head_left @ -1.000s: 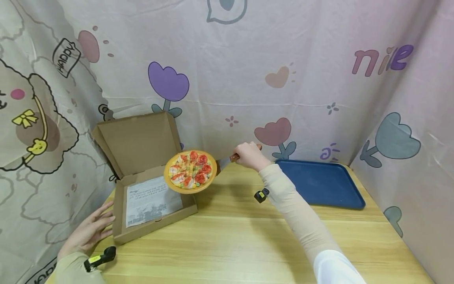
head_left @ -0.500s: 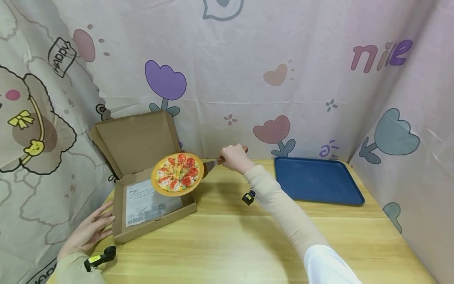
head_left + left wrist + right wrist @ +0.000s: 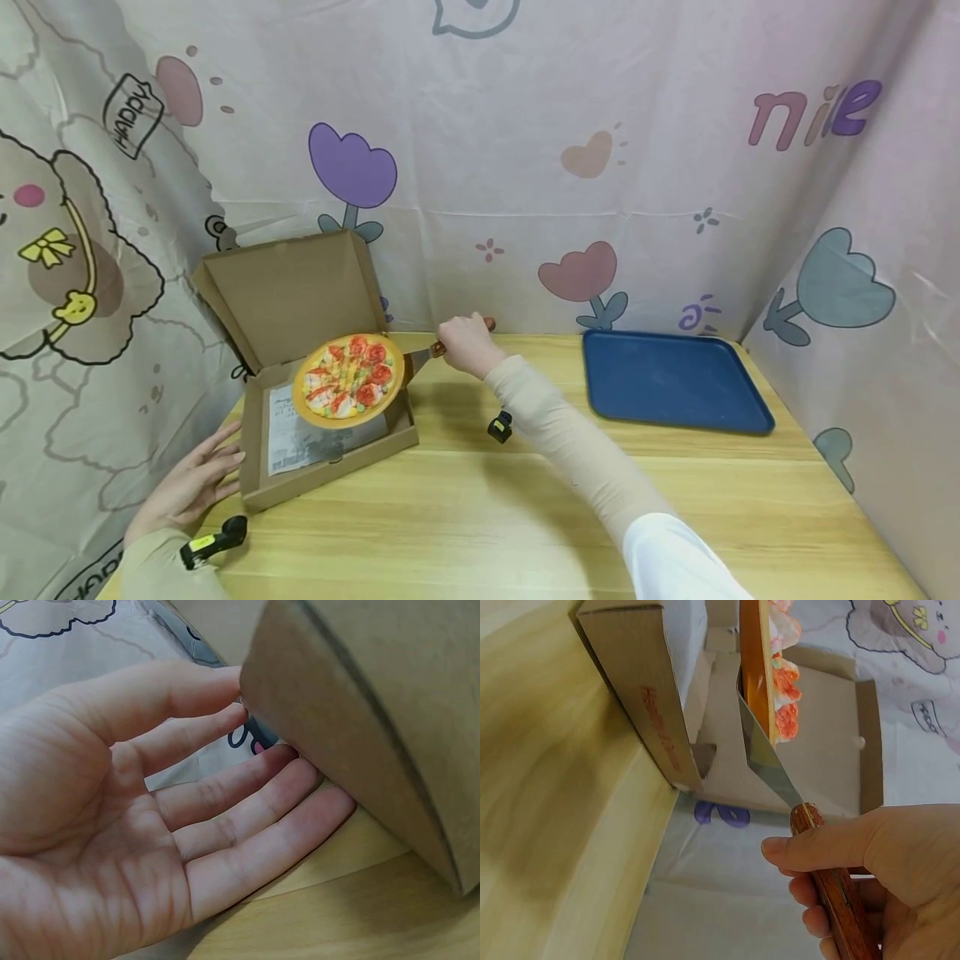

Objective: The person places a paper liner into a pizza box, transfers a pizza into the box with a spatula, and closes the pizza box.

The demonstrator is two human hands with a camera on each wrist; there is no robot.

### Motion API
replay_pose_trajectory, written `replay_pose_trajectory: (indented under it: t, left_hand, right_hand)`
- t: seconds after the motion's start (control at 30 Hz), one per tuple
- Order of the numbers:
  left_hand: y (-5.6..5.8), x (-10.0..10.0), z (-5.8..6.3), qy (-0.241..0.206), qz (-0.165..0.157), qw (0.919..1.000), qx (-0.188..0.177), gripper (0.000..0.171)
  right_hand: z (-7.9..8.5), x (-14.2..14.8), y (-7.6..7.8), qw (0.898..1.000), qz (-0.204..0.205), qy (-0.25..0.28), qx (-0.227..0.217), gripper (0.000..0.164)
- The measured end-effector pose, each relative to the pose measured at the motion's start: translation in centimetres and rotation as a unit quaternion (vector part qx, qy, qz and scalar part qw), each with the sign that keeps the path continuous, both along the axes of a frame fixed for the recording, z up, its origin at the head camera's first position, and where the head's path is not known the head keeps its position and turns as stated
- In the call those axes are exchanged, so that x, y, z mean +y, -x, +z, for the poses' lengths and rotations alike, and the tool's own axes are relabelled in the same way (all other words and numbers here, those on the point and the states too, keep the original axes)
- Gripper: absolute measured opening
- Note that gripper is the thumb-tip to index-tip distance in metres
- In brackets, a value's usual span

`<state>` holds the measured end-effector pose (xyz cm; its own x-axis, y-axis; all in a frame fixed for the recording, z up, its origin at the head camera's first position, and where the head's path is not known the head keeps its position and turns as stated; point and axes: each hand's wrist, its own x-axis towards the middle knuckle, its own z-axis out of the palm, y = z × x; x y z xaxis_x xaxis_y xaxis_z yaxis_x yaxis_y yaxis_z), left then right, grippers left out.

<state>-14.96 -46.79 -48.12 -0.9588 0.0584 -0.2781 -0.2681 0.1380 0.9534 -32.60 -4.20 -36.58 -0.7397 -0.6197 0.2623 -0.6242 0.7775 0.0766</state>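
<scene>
A round pizza with red and white toppings rides on the metal blade of a pizza server. My right hand grips its brown wooden handle, thumb laid along it in the right wrist view. The pizza is over the open cardboard pizza box, overlapping the printed paper inside. In the right wrist view a gap shows between pizza and box. My left hand lies at the box's left side, its fairly straight fingers touching the cardboard wall.
The raised box lid leans toward the curtain behind. A blue tray lies on the wooden table at the back right. Curtains also hang along the left and right sides.
My right hand has moved left and slightly down, carrying the pizza on the server farther over the box. The left hand and the box have stayed in place.
</scene>
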Motion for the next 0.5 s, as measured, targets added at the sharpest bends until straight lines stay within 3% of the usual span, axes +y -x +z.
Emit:
replay_pose_trajectory:
  t: [0.27, 0.5]
  left_hand:
    - [0.2, -0.1, -0.1, -0.020, 0.000, 0.9998, 0.002, 0.080]
    - [0.2, -0.1, -0.2, 0.002, -0.004, 1.0000, -0.004, 0.079]
  right_hand:
    - [-0.8, -1.9, -0.3, 1.000, -0.009, -0.013, -0.019, 0.005]
    - [-1.4, -3.6, -0.4, 0.999, -0.018, -0.037, -0.012, 0.003]
